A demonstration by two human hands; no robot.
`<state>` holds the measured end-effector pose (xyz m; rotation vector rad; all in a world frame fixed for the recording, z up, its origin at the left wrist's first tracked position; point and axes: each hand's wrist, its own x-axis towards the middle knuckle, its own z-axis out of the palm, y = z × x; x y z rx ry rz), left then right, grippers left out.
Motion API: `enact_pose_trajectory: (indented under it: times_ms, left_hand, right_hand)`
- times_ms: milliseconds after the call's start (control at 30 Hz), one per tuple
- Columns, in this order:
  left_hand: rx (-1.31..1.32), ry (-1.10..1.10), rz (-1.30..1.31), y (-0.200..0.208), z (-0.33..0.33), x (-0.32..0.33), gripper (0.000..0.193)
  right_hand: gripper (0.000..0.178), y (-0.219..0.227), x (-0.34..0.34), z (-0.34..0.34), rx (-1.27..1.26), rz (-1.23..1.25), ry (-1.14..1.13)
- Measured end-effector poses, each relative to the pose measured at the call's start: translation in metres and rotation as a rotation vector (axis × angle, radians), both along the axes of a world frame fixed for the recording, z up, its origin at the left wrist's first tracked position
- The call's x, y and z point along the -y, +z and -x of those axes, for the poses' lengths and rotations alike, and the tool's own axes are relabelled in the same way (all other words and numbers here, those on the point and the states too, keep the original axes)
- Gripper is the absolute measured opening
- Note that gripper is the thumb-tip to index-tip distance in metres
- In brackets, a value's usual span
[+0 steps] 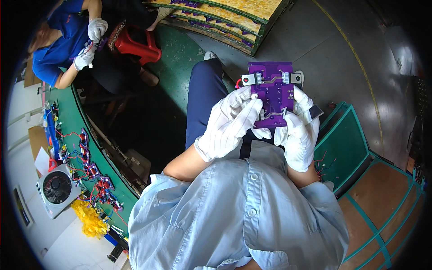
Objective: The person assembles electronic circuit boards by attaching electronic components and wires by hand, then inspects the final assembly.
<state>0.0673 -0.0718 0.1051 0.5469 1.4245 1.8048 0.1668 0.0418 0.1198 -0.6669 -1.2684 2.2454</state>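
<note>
A purple circuit board [272, 96] is held up over my lap between my two white-gloved hands. My left hand [236, 117] pinches its left edge, thumb on the face near a small white part. My right hand [299, 130] grips the lower right edge, with thumb and fingers closed on it. Two silver metal terminals [250, 79] [293, 78] are fixed on the board's upper half, joined by a grey trace. A bit of red wire [238, 83] shows behind the upper left corner. The board's back and some fingertips are hidden.
Wired boards [92, 173] lie along the green bench at left, beside a fan [57, 186] and a yellow tuft [91, 219]. A co-worker in blue [56, 45] works near a red stool [139, 45]. Racks [234, 22] stand ahead; a green-framed bin [346, 144] is at right.
</note>
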Motion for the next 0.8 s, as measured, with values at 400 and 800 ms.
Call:
enact_pose_trajectory:
  times_ms: [400,800]
  left_hand:
    - [0.400,0.027,-0.405,-0.017,-0.004,-0.001,0.037]
    - [0.763,0.040,-0.403,-0.026,-0.005,-0.002,0.066]
  right_hand:
    - [0.040,-0.017,0.003,-0.009,-0.056,0.238,-0.019]
    - [0.045,-0.021,0.003,-0.008,-0.151,0.199,-0.002]
